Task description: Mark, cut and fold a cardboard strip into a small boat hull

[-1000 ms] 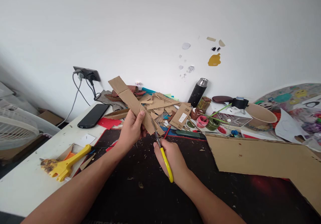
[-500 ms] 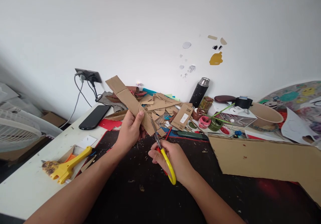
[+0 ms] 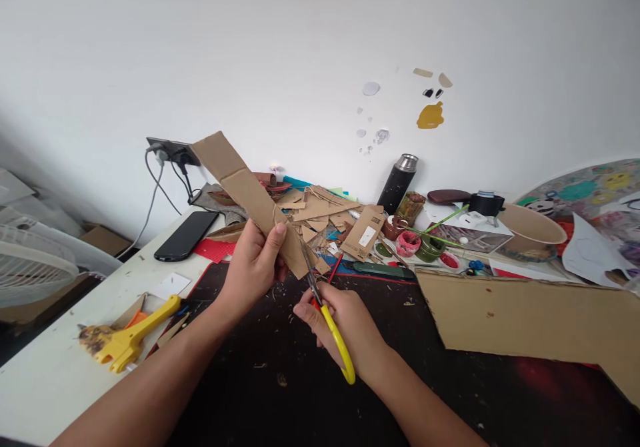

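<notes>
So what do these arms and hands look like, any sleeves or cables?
No machine here: each grip is a person's bare hand, the left hand and the right hand. The left forearm and right forearm show no sleeves, watch, markings or cables. No gloves or rings show, though some fingers are hidden.

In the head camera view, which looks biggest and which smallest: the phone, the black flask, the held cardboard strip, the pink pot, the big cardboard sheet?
1. Cardboard sheet
2. Cardboard strip, held nearer the camera than the flask
3. Phone and black flask: too alike to rank
4. Pink pot
</notes>
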`<action>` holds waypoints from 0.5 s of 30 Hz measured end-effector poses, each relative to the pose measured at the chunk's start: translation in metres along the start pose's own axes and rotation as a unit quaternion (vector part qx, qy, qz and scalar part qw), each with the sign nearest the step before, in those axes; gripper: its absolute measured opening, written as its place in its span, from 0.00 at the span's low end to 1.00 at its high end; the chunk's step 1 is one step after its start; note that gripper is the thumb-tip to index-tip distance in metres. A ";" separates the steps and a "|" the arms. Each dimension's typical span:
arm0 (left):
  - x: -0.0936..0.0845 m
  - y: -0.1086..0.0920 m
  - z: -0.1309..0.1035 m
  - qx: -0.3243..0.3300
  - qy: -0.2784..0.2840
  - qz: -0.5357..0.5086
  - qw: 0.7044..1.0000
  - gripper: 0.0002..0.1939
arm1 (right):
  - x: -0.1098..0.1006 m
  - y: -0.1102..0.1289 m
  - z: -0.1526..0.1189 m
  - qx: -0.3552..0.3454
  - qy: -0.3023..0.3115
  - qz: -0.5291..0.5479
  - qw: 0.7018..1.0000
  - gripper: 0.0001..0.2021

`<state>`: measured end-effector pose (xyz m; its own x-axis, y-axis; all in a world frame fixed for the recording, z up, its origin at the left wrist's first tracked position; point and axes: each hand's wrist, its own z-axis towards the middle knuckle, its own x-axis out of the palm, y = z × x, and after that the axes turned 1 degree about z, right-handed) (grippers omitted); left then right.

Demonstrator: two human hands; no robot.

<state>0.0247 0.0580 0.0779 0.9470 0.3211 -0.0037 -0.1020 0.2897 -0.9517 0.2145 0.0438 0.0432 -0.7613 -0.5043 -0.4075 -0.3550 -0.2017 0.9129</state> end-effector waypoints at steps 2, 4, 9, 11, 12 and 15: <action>0.000 0.000 0.000 -0.003 0.000 -0.004 1.000 0.26 | -0.001 0.002 0.000 -0.003 0.000 -0.003 1.000 0.18; 0.001 0.000 0.000 -0.011 -0.001 -0.010 1.000 0.26 | -0.001 0.004 0.000 -0.005 -0.004 -0.009 1.000 0.17; 0.003 0.003 0.001 -0.028 -0.008 -0.010 1.000 0.28 | 0.000 0.001 0.002 -0.008 -0.032 -0.035 0.999 0.17; 0.003 0.005 0.002 -0.029 -0.010 -0.010 0.999 0.28 | 0.000 0.000 0.002 -0.013 -0.046 -0.045 0.998 0.17; 0.003 0.007 0.002 -0.030 -0.010 -0.011 0.999 0.28 | 0.000 -0.001 0.003 -0.016 -0.051 -0.050 0.997 0.17; 0.004 0.013 0.004 -0.039 -0.008 -0.014 0.999 0.28 | -0.001 -0.002 0.004 -0.021 -0.060 -0.069 0.996 0.18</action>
<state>0.0258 0.0664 0.0668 0.9439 0.3290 0.0270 -0.0516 0.2278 -0.9723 0.2142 0.0479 0.0413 -0.7665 -0.3666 -0.5274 -0.4397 -0.2991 0.8469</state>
